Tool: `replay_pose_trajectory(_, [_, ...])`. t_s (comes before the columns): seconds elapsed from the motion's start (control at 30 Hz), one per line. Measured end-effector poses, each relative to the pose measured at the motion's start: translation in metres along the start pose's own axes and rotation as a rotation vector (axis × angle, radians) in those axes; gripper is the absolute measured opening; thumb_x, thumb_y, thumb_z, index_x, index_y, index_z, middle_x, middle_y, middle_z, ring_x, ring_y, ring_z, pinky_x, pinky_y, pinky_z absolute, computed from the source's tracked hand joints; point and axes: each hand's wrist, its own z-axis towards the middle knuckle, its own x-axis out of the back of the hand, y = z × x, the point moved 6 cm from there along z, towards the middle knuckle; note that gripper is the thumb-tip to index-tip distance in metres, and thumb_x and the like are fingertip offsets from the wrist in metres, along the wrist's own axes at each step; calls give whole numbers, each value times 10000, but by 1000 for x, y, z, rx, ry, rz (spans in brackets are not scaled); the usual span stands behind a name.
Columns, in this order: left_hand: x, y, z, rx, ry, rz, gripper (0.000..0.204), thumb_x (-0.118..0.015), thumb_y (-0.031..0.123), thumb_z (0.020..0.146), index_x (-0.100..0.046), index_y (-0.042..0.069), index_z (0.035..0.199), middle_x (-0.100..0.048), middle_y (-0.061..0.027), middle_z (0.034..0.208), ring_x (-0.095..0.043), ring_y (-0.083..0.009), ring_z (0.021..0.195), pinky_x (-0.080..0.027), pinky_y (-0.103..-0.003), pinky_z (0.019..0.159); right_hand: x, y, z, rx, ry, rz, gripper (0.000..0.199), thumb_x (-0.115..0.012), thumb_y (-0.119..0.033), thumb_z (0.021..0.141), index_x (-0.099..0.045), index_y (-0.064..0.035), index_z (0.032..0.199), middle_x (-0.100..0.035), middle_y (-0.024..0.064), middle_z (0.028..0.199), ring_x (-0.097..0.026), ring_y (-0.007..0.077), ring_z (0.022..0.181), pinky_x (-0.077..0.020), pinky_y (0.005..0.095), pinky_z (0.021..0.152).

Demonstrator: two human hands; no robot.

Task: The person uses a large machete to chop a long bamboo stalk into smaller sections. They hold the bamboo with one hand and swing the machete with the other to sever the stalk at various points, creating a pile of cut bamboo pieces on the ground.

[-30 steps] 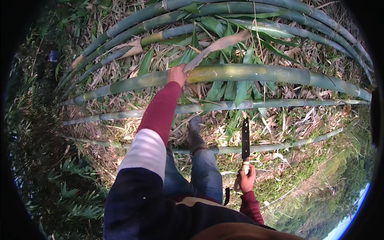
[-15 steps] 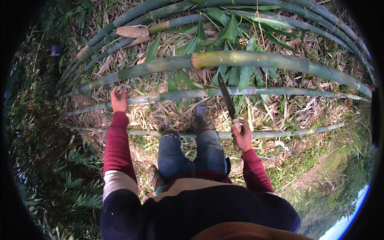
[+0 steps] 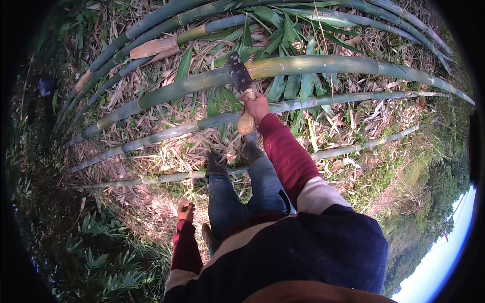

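My right hand is closed around the pale handle of a machete. Its dark, speckled blade lies across the thick green bamboo pole, close to a yellowish joint; whether it touches the pole I cannot tell. The rounded butt of the handle sticks out below my fist, above a thinner bamboo pole. Low on the left, beside my leg, my left hand is curled into a loose fist, with nothing visible in it.
Several more bamboo poles lie along the far side, with green leaves among them. A thin pole crosses by my boots. Dry leaf litter covers the ground. Dark undergrowth stands at the left, a grassy slope at the right.
My right hand has swung the machete forward and left, from beside my thigh to over the thick pole. My left hand has drawn back from near the poles to beside my leg.
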Motion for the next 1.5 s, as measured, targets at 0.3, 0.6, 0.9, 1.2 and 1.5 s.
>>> replay_pose_trajectory(0.3, [141, -18, -22, -1, -7, -200, 364, -669, 168, 939, -543, 125, 1277, -715, -129, 1022, -706, -239, 815, -542, -341, 633, 20, 12, 52, 15, 428, -55, 590, -747, -310, 847, -501, 65, 1231, -678, 263, 1045, -697, 386, 891, -562, 432, 786])
replay_pose_trajectory(0.6, [162, -48, -54, 210, 249, -220, 230, -667, 205, 946, -572, 167, 1151, -720, -139, 942, -696, -251, 739, -549, -350, 598, 31, -62, -1, 37, 740, -231, 583, -713, -315, 852, -503, 14, 1285, -644, 260, 1201, -641, 418, 1104, -508, 474, 949])
replay_pose_trajectory(0.9, [141, -43, -49, 132, 131, -134, 264, -631, 274, 962, -554, 201, 1203, -717, -150, 1068, -719, -293, 860, -564, -390, 676, -47, -52, 20, -1, 73, -742, 530, -677, -354, 886, -563, -7, 1270, -670, 254, 1154, -641, 391, 1119, -506, 447, 959])
replay_pose_trajectory(1.2, [74, 2, -8, -94, 149, 384, 584, -692, 110, 889, -412, 10, 1392, -702, -128, 970, -652, -184, 867, -520, -327, 800, 110, 10, 77, 233, 611, -327, 532, -752, -181, 788, -475, 13, 1198, -684, 193, 899, -709, 302, 778, -579, 438, 667])
replay_pose_trajectory(1.5, [-126, 83, -5, -252, -160, 279, 632, -673, 170, 951, -343, 24, 1469, -669, -45, 941, -623, -120, 820, -502, -289, 777, 55, 50, 28, 420, 451, -441, 478, -768, -214, 788, -508, -98, 1172, -696, 222, 895, -689, 418, 847, -532, 484, 738])
